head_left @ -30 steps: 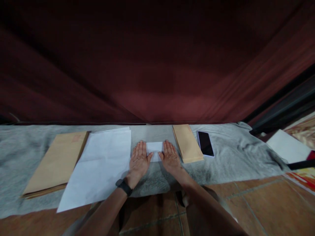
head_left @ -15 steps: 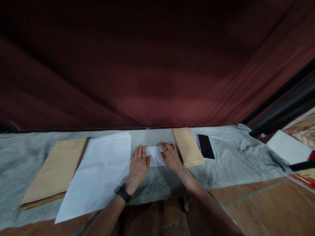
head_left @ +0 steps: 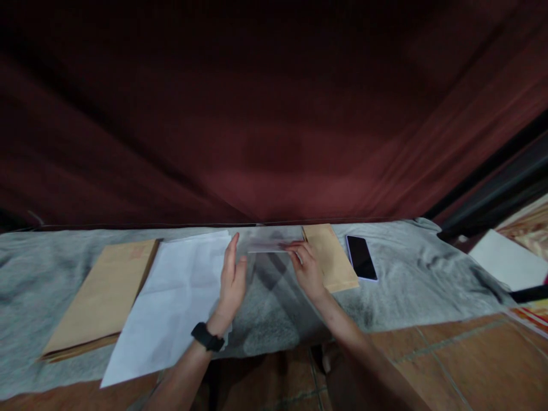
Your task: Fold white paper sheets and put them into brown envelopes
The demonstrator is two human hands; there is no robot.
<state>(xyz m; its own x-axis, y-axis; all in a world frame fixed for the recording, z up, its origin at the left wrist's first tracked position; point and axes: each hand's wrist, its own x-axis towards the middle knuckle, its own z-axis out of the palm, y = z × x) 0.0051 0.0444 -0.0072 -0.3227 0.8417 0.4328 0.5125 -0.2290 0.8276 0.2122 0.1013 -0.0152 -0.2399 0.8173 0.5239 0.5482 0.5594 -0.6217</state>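
Observation:
My right hand (head_left: 306, 267) pinches the right end of a folded white paper (head_left: 266, 246), which is raised off the grey cloth and seen nearly edge-on, a little blurred. My left hand (head_left: 232, 279) is apart from that paper, off its left end, with the thumb spread from the fingers and nothing in it. It is beside the right edge of a stack of large white sheets (head_left: 175, 291). A small stack of brown envelopes (head_left: 331, 257) lies just beyond my right hand.
Large brown envelopes (head_left: 103, 291) lie at the left of the grey cloth (head_left: 398, 285). A phone (head_left: 362, 257) rests right of the small envelopes. Dark red fabric (head_left: 265, 142) hangs behind. Tiled floor (head_left: 445, 354) shows along the front edge.
The folded paper, flat on the cloth under both hands before, has been lifted and tilted by my right hand. My left hand has come off it and turned on its side.

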